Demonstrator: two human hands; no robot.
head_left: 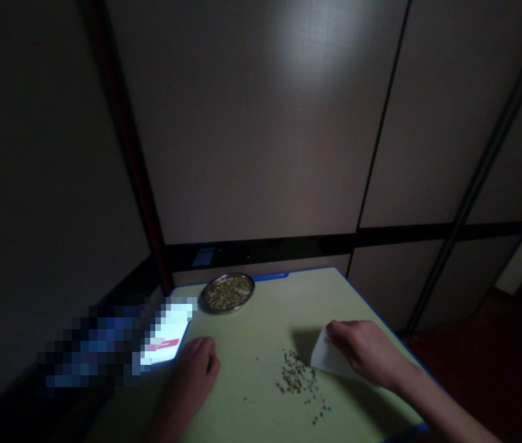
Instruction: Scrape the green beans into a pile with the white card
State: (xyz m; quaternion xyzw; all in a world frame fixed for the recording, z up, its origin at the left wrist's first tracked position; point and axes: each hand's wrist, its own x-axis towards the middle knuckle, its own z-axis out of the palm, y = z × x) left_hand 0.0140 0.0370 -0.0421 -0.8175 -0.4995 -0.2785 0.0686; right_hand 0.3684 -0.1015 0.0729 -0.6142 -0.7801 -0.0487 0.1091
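My right hand (360, 347) is closed on a piece of white paper (328, 357), which it holds tilted over the right side of the table. Just left of the paper's lower edge lies a loose scatter of small dark green beans or seeds (295, 372), with a few strays apart from it. My left hand (200, 366) rests on the table with its fingers curled in, and nothing shows in it. Right beside it is a bright screen (168, 341), partly blurred out. A round metal plate (204, 300) at the far left holds many greenish seeds.
The pale green table (307, 292) has a blue rim and stands close to large panelled cabinet doors (261, 154). A dark band runs across the doors behind the table. Dark reddish floor (492, 357) shows at the right. The light is dim.
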